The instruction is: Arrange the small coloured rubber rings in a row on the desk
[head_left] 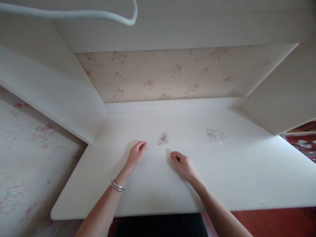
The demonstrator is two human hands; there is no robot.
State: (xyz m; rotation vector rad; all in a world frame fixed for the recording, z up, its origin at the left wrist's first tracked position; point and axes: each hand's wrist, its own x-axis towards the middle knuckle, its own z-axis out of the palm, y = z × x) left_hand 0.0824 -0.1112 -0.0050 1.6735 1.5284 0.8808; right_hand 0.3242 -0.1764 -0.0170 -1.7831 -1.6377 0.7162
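Note:
A small cluster of several thin coloured rings lies flat on the white desk top. My left hand rests on the desk just left of the cluster, fingers curled loosely, a silver bangle on its wrist. My right hand lies palm down a little below and right of the rings, fingers bent toward them. Neither hand touches the rings, and I see nothing held in either.
A small clear plastic bag lies on the desk to the right of the rings. White side panels and a floral back wall enclose the desk. A white cord hangs across the top. Red-brown floor shows at the lower right.

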